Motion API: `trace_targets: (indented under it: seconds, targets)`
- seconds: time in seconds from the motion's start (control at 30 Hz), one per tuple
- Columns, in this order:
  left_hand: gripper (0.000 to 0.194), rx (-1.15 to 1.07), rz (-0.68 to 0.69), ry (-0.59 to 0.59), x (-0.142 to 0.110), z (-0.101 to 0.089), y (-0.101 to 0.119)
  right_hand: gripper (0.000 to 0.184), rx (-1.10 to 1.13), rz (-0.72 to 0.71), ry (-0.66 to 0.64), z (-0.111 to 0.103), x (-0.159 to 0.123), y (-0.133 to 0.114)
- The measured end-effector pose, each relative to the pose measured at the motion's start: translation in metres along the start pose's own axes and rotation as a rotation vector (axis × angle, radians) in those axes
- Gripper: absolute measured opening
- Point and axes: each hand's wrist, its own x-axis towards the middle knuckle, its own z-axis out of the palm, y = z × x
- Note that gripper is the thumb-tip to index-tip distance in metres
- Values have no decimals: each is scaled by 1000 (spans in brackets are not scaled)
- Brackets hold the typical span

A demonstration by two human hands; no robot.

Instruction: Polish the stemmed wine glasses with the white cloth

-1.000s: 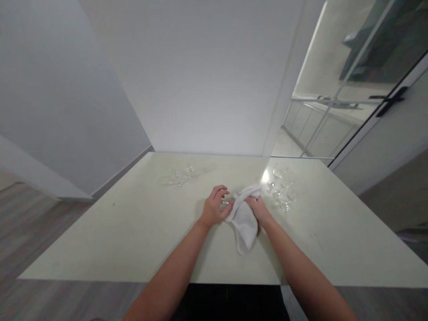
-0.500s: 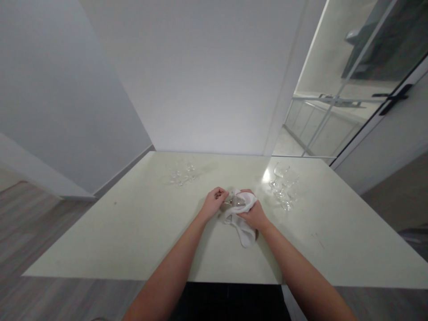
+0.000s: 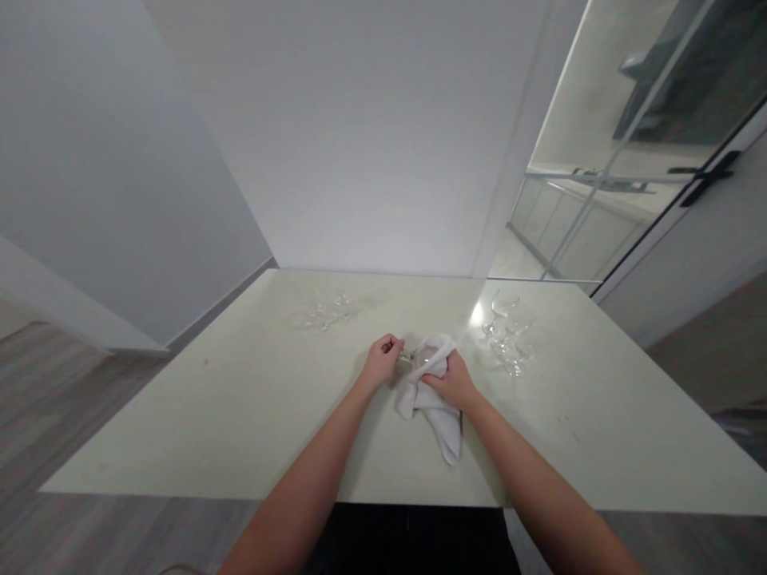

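Observation:
My left hand (image 3: 382, 365) is closed in a pinch on the stem end of a clear wine glass (image 3: 413, 357) held sideways above the pale table (image 3: 209, 415). My right hand (image 3: 452, 382) grips a white cloth (image 3: 437, 407) wrapped round the bowl of that glass; the cloth's tail hangs down toward the table. Most of the glass is hidden by the cloth.
A cluster of clear stemmed glasses (image 3: 508, 334) stands at the table's back right, close to my right hand. Another group of small clear glasses (image 3: 327, 313) sits at the back left. A white wall is behind the table, and a glass door (image 3: 629, 160) is to the right.
The cloth has been bunched round the glass bowl and its tail has dropped lower. My left hand has gone from loosely curled to pinching the stem. Both hands stay in place.

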Motion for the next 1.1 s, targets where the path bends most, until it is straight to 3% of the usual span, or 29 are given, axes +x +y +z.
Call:
trace_targets:
  seconds: [0.1,0.17,0.27,0.37,0.43,0.53,0.63,0.8,1.1]
  targets:
    - [33,-93,-92,-63,0,-1,0,52,17,-77,-9,1,-1,2]
    - [31,-111,-56,-50,-4,0,4,41,105,-29,-15,0,0,3]
    - [36,-65,158,-6,-13,2,10,31,283,173,77,-2,4,4]
    - [33,91,389,-43,-20,3,15,44,459,411,219,-3,10,3]
    - [24,175,439,-64,-22,2,17,51,578,506,220,-4,12,4]
    - [20,208,405,-58,-22,2,18,56,709,561,108,-4,13,4]
    - [21,204,367,-40,-21,2,18,50,747,620,19,-5,11,3]
    - [20,183,325,-43,-19,1,17,34,743,604,-3,-5,10,-1]
    - [21,148,286,-17,-16,0,16,34,724,518,-40,-3,7,0]
